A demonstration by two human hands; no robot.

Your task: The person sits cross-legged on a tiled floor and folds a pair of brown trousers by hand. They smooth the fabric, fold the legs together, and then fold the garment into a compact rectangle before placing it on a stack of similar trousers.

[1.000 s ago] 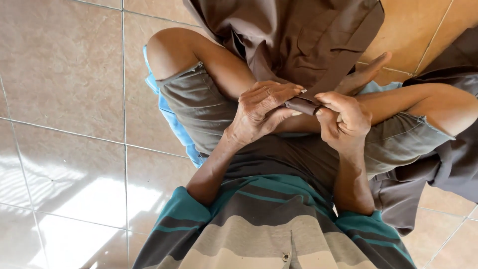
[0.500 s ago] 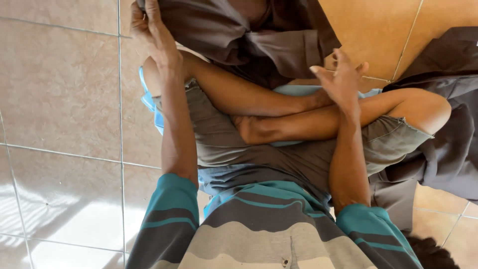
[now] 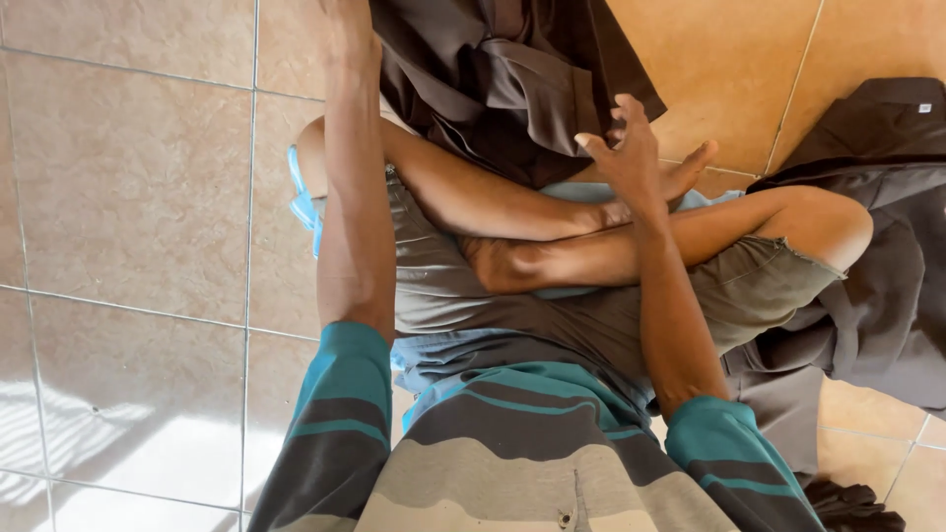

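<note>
Above crossed legs, the right hand (image 3: 631, 148) spreads near the brown garment (image 3: 503, 79); left hand's grip cannot be told.

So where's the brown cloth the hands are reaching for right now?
In the head view the brown cloth hangs at top centre, over the crossed legs, with the right hand just beside its right edge.

An indoor room, most likely in a home. The floor (image 3: 128, 187) is laid with large glossy beige and tan ceramic tiles with thin grout lines, and sunlight falls across them at lower left. A person sits cross-legged directly on it, with dark brown garments (image 3: 887, 227) lying loose around them.
</note>
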